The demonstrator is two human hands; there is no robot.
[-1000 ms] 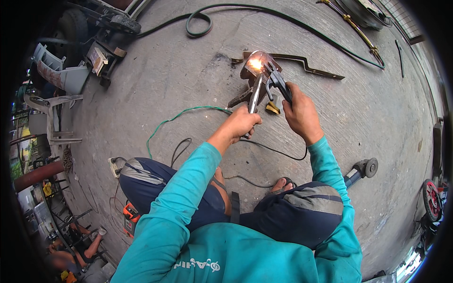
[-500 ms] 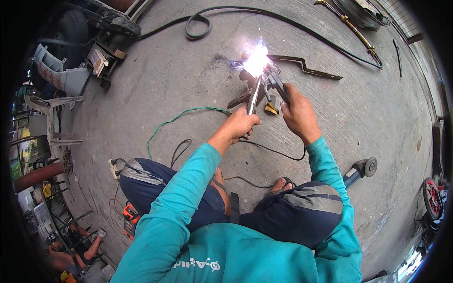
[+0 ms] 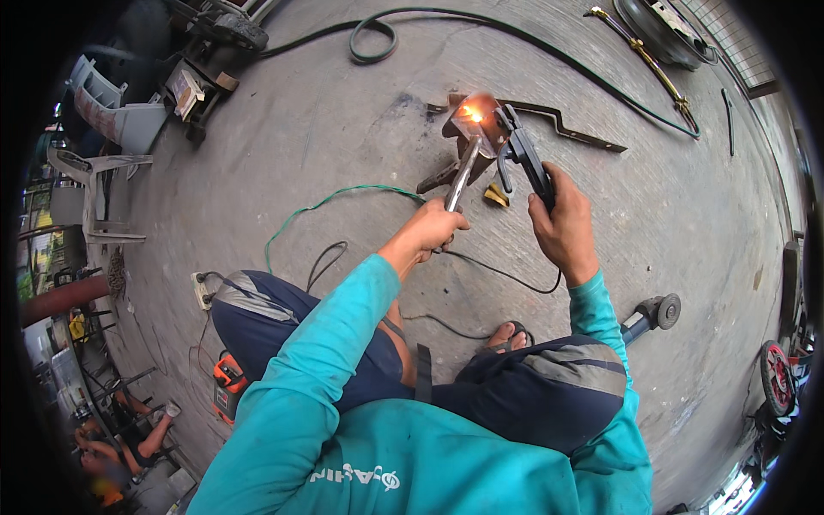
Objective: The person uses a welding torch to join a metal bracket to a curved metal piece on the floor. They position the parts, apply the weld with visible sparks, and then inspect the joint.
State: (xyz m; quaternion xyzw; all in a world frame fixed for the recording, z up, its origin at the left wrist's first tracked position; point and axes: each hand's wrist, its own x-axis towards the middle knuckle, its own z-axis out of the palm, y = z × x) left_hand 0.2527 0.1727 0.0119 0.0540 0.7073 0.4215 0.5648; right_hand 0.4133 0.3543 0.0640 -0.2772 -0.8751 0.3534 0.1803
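My left hand (image 3: 433,227) is closed round the near end of a shiny metal rod (image 3: 463,172). The rod's far end meets a rusty metal workpiece (image 3: 489,146), where a spot glows orange. In my right hand (image 3: 566,219) is a black welding electrode holder (image 3: 530,159), its jaw end beside the workpiece. Any electrode in the jaw is hard to make out. Behind the workpiece lies a bent flat metal bar (image 3: 579,134) on the concrete floor. A small yellow piece (image 3: 495,196) sits between my hands, just below the workpiece.
A thick black hose (image 3: 515,33) curves across the far floor near a brass cutting torch (image 3: 639,51). An angle grinder (image 3: 650,318) lies by my right knee. Green wire (image 3: 335,199) and black cable run before me. An orange machine (image 3: 229,384) stands left; a person (image 3: 142,433) is farther left.
The bright white arc has gone out, leaving an orange glow. My right hand has drawn the electrode holder slightly back and right. The left hand stays on the rod.
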